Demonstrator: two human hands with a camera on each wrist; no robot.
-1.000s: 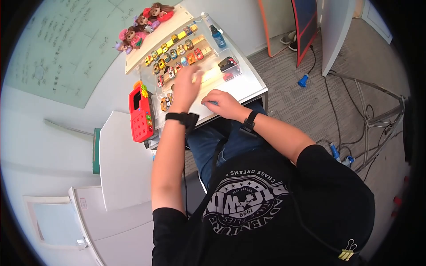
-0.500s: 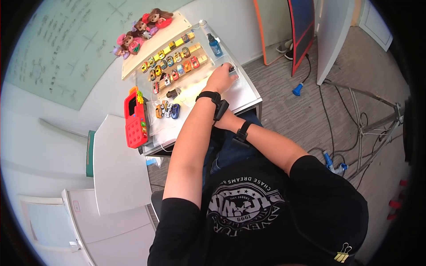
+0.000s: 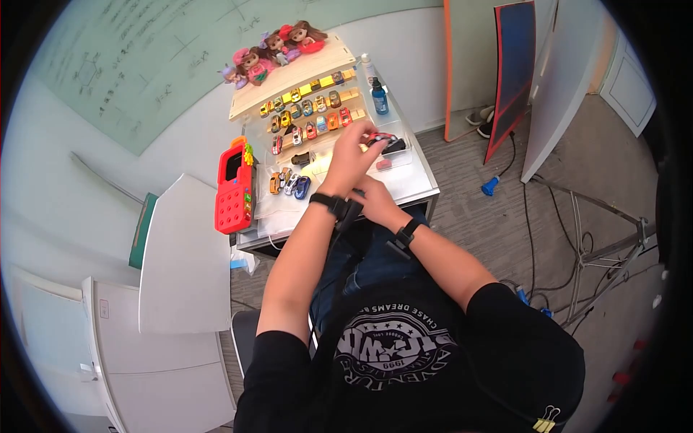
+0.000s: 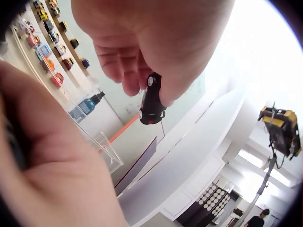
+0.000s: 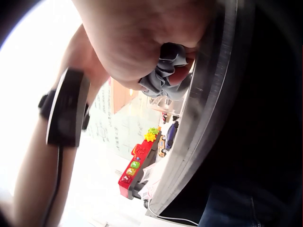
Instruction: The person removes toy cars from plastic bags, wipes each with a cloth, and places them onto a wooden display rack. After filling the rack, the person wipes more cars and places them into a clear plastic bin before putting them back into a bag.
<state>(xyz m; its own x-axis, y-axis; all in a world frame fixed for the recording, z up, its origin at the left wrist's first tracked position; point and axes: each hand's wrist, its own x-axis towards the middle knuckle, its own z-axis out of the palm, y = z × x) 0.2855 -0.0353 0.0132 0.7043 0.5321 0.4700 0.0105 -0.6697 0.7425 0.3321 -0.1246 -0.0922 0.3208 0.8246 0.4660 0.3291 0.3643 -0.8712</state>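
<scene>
My left hand (image 3: 352, 159) is over the clear plastic box (image 3: 406, 159) at the table's right side. Its thumb and fingers pinch a small black toy car (image 4: 151, 101), seen from one end in the left wrist view. Close below, near the table's front edge, my right hand (image 3: 379, 204) grips a bunched grey cloth (image 5: 154, 84), best seen in the right wrist view. A blue toy car (image 3: 302, 187) stands in a short row with white and orange ones at the front left. Just behind them is a dark toy car (image 3: 301, 159).
Tiered wooden steps hold several toy cars (image 3: 311, 130) behind the hands. A blue spray bottle (image 3: 380, 99) stands at the back right. To the left is a red toy register (image 3: 234, 195). Dolls (image 3: 254, 66) sit on a wooden board (image 3: 339, 54) at the back.
My left hand has moved right, from over the front cars to the clear box, and now holds the black car. My right hand stays near the front edge with the cloth.
</scene>
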